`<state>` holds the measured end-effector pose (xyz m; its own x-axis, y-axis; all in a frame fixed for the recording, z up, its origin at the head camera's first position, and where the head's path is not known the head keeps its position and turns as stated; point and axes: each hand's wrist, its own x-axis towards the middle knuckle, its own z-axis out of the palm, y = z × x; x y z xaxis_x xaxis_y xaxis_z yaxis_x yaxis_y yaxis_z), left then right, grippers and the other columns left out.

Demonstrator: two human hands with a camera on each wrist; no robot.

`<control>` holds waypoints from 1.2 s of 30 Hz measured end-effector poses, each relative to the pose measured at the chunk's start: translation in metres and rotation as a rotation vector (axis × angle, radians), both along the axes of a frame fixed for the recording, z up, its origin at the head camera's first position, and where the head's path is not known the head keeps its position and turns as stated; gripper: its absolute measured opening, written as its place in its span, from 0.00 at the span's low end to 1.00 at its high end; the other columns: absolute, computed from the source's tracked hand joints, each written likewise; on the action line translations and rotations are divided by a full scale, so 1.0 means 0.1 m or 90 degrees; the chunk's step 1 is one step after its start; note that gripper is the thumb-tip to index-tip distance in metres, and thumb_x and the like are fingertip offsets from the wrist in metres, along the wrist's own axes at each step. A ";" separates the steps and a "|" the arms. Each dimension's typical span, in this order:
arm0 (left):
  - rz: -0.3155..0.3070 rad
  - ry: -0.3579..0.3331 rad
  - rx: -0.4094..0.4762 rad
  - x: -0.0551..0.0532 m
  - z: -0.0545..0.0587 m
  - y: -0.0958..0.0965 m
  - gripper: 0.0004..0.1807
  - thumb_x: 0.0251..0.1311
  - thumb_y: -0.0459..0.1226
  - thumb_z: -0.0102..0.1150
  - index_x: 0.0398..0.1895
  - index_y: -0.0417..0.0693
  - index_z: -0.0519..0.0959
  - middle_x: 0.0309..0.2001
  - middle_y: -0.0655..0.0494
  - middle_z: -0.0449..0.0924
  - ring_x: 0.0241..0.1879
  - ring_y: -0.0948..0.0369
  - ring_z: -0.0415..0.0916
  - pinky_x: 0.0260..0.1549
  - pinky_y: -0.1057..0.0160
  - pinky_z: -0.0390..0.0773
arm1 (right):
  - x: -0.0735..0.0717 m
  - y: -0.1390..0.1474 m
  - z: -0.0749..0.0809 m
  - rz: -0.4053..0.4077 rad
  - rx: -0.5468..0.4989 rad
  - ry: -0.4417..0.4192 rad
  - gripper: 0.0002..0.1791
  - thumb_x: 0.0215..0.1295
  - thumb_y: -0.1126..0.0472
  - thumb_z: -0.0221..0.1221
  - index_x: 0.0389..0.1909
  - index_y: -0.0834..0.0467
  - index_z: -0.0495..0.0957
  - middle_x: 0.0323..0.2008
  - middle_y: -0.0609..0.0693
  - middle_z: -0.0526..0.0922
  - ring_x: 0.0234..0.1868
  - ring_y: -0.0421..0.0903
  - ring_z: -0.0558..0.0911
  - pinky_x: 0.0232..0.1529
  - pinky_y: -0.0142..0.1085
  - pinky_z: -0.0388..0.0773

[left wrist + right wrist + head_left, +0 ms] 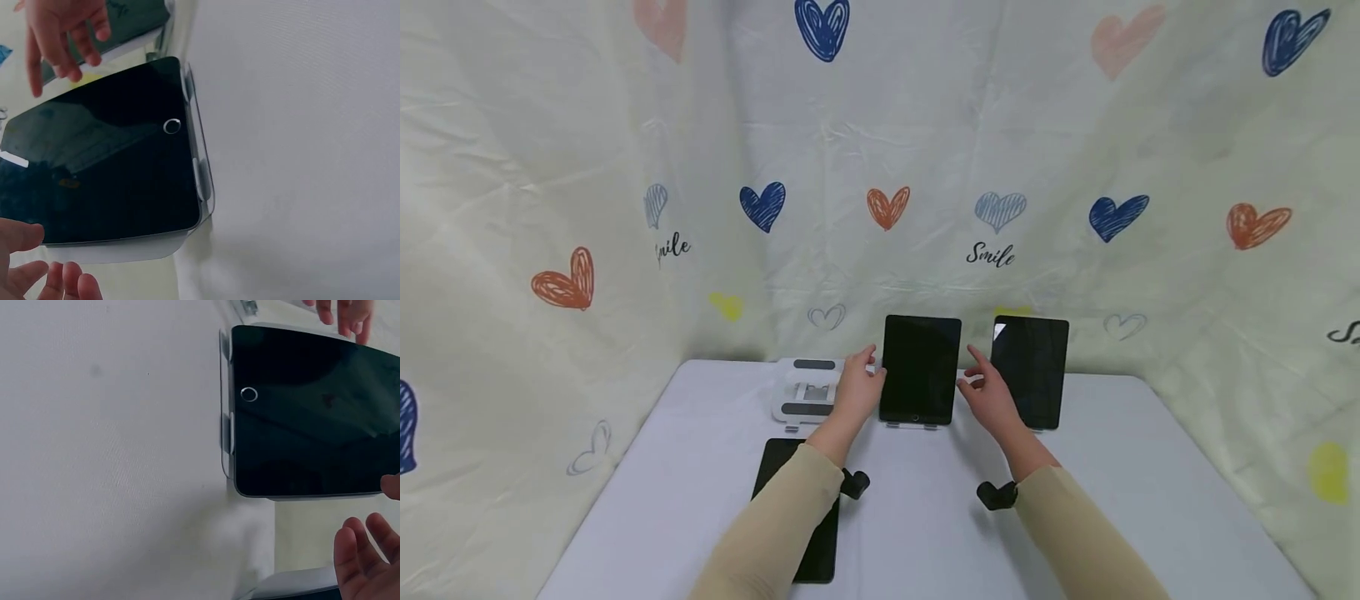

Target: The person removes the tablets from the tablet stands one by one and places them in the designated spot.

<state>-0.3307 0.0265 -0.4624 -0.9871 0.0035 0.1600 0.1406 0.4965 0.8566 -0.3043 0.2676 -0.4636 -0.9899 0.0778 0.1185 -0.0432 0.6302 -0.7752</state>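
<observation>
Behind the tablet (920, 369), cloth (940, 150) reads “Smile” (990, 254), perhaps thrice.

Three black tablets (920, 368), silver-ringed button (165, 127), white stand (786, 390) with dark grey strips (807, 409), white tabletop (917, 525), beige sleeves (767, 533), black wrist cameras (997, 497), off-white backdrop (925, 142) patterned with navy, orange-red, pink, pale blue and yellow hearts (763, 207), black Smile lettering (990, 254)

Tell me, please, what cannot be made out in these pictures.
- Head view: part of the flat tablet, covered by the left sleeve.
- Head view: the right edge of the white stand, behind the left hand.
- Right wrist view: most of the rightmost tablet, cut off by the bottom edge.
</observation>
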 end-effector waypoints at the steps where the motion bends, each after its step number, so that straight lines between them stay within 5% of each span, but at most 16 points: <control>1: -0.003 -0.001 -0.006 0.00 0.00 0.01 0.28 0.69 0.38 0.57 0.72 0.48 0.68 0.55 0.47 0.73 0.44 0.56 0.76 0.43 0.55 0.78 | -0.02 -0.01 -0.01 0.002 -0.001 0.002 0.37 0.73 0.60 0.56 0.78 0.48 0.51 0.55 0.60 0.73 0.52 0.55 0.77 0.50 0.49 0.78; 14: 0.001 0.032 -0.018 -0.03 -0.09 0.03 0.26 0.67 0.34 0.59 0.69 0.55 0.73 0.58 0.47 0.70 0.43 0.57 0.74 0.40 0.58 0.78 | -0.08 -0.11 -0.10 -0.001 0.002 -0.007 0.38 0.74 0.60 0.56 0.79 0.42 0.51 0.55 0.58 0.73 0.54 0.55 0.75 0.56 0.51 0.76; 36: 0.003 0.109 -0.026 0.02 -0.17 -0.01 0.23 0.68 0.36 0.60 0.66 0.55 0.77 0.46 0.55 0.80 0.40 0.59 0.75 0.37 0.64 0.80 | -0.01 -0.10 -0.24 -0.024 -0.011 0.083 0.34 0.74 0.61 0.55 0.77 0.39 0.57 0.50 0.55 0.78 0.51 0.54 0.78 0.46 0.46 0.79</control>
